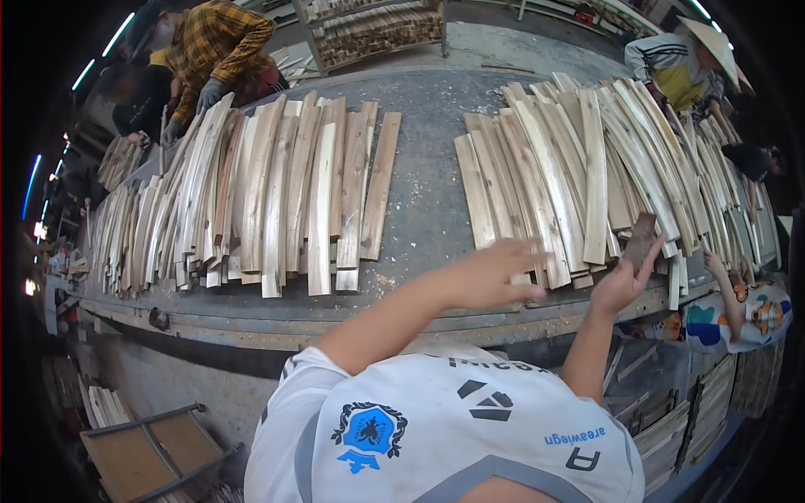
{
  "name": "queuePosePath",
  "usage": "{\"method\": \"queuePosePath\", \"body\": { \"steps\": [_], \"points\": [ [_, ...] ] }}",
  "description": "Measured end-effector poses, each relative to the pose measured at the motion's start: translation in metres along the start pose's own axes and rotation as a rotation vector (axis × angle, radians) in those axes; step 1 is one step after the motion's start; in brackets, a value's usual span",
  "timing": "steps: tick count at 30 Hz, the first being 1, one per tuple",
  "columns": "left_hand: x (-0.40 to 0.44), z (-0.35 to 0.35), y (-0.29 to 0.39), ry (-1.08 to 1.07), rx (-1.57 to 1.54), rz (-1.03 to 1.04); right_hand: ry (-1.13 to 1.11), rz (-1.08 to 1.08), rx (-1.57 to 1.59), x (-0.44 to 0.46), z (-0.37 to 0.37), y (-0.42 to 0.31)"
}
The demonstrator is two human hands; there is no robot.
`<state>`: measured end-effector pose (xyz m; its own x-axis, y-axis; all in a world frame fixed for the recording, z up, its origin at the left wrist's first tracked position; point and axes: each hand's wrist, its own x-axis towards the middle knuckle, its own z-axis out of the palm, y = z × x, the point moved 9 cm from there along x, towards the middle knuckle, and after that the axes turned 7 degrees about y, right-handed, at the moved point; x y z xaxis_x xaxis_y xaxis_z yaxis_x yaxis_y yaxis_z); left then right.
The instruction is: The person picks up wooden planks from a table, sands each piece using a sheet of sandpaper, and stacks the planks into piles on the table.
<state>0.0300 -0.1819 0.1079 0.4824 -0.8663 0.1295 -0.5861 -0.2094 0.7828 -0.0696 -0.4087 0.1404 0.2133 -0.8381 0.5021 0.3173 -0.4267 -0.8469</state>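
Observation:
My left hand (495, 275) reaches across my front with its fingers apart, slightly blurred. It is over the near ends of the right-hand stack of wooden slats (596, 180), with nothing held; whether it touches them I cannot tell. My right hand (619, 283), palm up, has a small dark brown block (641, 237) between thumb and fingers, at the near edge of the same stack. The block's exact kind does not show. The slats are long, thin, pale to light brown, and lie side by side in layers pointing away from me.
Another slat stack (289, 193) covers the left of the grey worktable (423, 180), which has sawdust on it. A person in a checked shirt (220, 42), one in a conical hat (692, 63) and one in patterned clothing (738, 314) work around it. Behind stands a loaded rack (377, 38).

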Motion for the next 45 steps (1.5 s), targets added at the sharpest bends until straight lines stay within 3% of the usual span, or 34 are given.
{"method": "queuePosePath", "body": {
  "steps": [1, 5, 7, 10, 12, 13, 17, 19, 21, 23, 29, 33, 35, 36, 38, 41, 44, 45],
  "points": [
    [-0.011, -0.007, -0.028, 0.01, 0.063, -0.078, -0.013, 0.026, -0.045, -0.003, -0.004, 0.002],
    [-0.132, -0.095, -0.173, 0.41, 0.792, -0.808, -0.059, 0.131, -0.232, -0.014, -0.019, 0.02],
    [-0.2, -0.127, -0.212, 0.578, 0.938, -1.091, -0.193, 0.092, -0.217, -0.018, -0.01, 0.045],
    [-0.225, -0.124, -0.218, 0.385, 0.987, -1.158, -0.458, -0.121, -0.394, -0.025, 0.033, 0.063],
    [-0.239, -0.111, -0.222, 0.443, 0.986, -1.056, -0.637, -0.342, -0.625, -0.036, 0.071, 0.055],
    [-0.246, -0.106, -0.223, 0.477, 0.984, -1.007, -0.635, -0.328, -0.561, -0.038, 0.082, 0.047],
    [-0.288, -0.083, -0.238, 0.799, -0.611, -0.91, -0.642, -0.236, -0.329, -0.057, 0.114, 0.029],
    [-0.272, -0.075, -0.173, 0.879, -1.341, -0.811, -0.686, -0.171, -0.264, -0.073, 0.125, 0.025],
    [-0.267, -0.064, -0.141, 0.777, -1.016, -0.843, -0.739, -0.12, -0.189, -0.09, 0.139, 0.028],
    [-0.27, -0.04, -0.125, 0.712, -0.965, -0.909, -0.802, -0.007, -0.139, -0.112, 0.15, 0.029],
    [-0.246, -0.007, -0.1, 0.506, -0.835, -0.918, -0.885, -0.142, -0.153, -0.144, 0.154, 0.018],
    [-0.143, -0.019, -0.094, 0.373, -0.416, -0.573, -0.704, -0.037, 0.047, -0.106, 0.133, -0.016],
    [-0.065, -0.031, -0.056, 0.367, -0.083, -0.235, -0.541, -0.06, 0.045, -0.084, 0.113, -0.022],
    [-0.034, -0.016, -0.045, 0.2, -0.131, -0.238, -0.457, -0.071, 0.044, -0.07, 0.1, -0.023],
    [0.009, 0.007, -0.016, 0.025, -0.178, -0.013, -0.294, -0.092, 0.053, -0.043, 0.079, -0.028],
    [0.015, 0.011, 0.024, -0.222, -0.57, 0.09, -0.178, -0.237, -0.097, -0.02, 0.048, -0.048],
    [-0.016, -0.021, -0.036, 0.049, -0.332, -0.043, -0.064, -0.127, -0.238, -0.004, -0.002, -0.015],
    [-0.035, -0.039, -0.081, 0.201, -0.118, -0.174, -0.048, -0.09, -0.254, -0.002, -0.012, -0.007]
  ]
}}
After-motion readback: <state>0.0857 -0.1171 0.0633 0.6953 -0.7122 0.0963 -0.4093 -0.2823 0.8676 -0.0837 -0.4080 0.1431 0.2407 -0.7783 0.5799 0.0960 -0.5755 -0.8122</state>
